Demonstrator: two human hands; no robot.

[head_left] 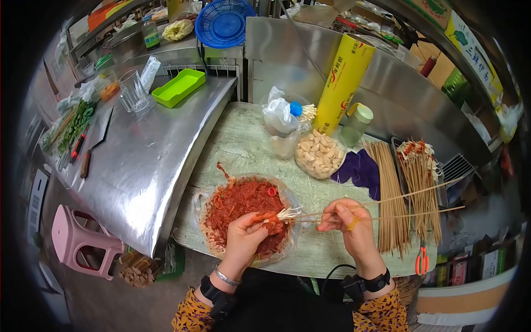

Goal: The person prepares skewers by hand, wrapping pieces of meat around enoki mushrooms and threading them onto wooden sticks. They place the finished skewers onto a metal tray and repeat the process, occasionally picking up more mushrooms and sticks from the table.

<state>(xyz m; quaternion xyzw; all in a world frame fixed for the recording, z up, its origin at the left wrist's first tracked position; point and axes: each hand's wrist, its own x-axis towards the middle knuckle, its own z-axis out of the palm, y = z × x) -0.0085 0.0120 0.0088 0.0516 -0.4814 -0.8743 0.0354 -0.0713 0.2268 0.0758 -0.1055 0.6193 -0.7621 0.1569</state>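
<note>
In the head view, my left hand (pixel 243 239) pinches a slice of red-marinated meat (pixel 270 219) around a small bundle of white enoki mushrooms (pixel 289 213). My right hand (pixel 349 227) grips two bamboo skewers (pixel 412 193), whose far ends spread apart to the right. Their near tips reach the mushroom bundle; whether they go through the meat is hidden. Below my left hand sits a plastic-lined bowl of red-marinated meat (pixel 238 202). Bare bamboo skewers (pixel 381 171) lie in a pile at right, beside a tray of loaded skewers (pixel 418 166).
Peeled garlic cloves (pixel 319 154) fill a container behind the bowl. Nearby stand a yellow cling-film box (pixel 344 83), a lidded jar (pixel 357 122) and a purple cloth (pixel 358 170). Orange-handled scissors (pixel 422 260) lie at the front-right edge. The steel table (pixel 160 149) at left holds a green tray (pixel 178 88).
</note>
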